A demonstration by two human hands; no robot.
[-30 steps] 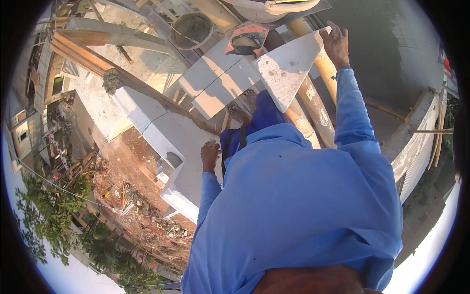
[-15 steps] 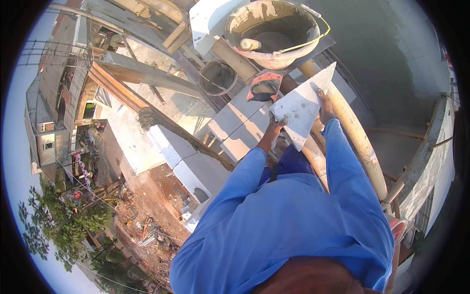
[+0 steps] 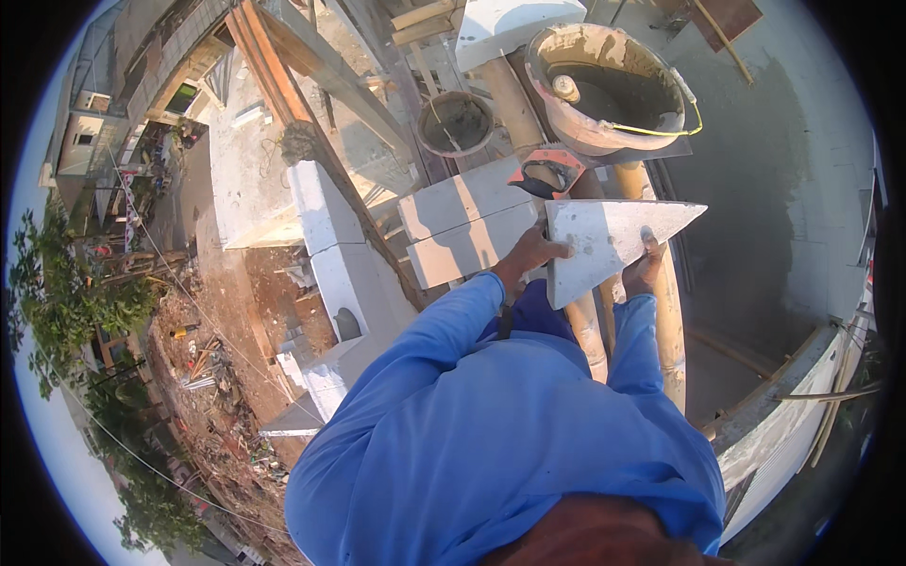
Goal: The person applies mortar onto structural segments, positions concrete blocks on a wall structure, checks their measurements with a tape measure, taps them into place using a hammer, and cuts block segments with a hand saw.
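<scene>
Both hands grip one pale triangular block, a wedge cut from light masonry, held out in front of the person's chest. The left hand clamps the wide end, its fingers curled over the face near the left edge. The right hand holds the lower sloping edge further along, thumb lying up on the face and the other fingers hidden beneath. The two hands stay apart, with the middle of the block between them, and its point runs out past the right hand. How firmly either hand squeezes cannot be told.

Just beyond the left hand lie two pale rectangular blocks side by side, the nearer one touching the wedge's wide end or nearly so. Past the hands, above the wedge, sits a hand saw with an orange and black handle. Further out stands a large bucket with grey mortar and a yellow bail, and left of it a smaller dark pan. Under the right hand run bamboo poles, and beyond the right hand rises a grey plastered wall.
</scene>
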